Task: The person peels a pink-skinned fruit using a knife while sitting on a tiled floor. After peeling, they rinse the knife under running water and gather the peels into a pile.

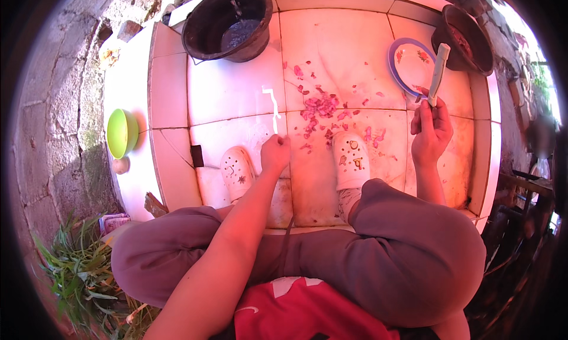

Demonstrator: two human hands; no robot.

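Note:
My left hand hovers over the tiled floor between two clog-covered feet. Its fingers are curled in, and whether anything small sits inside them is hidden. On the right, my right hand pinches a tool with a pale handle, which points up and away from me; no blade can be made out. Just beyond that hand lies a floral plate with a blue-purple rim. Pink peelings, like shallot skins, are scattered on the tiles between my hands.
Water runs into a black bucket at the far left. A dark basin with reddish contents tilts at the far right. On the left ledge stand a green bowl and a small round object. Cut greens lie lower left.

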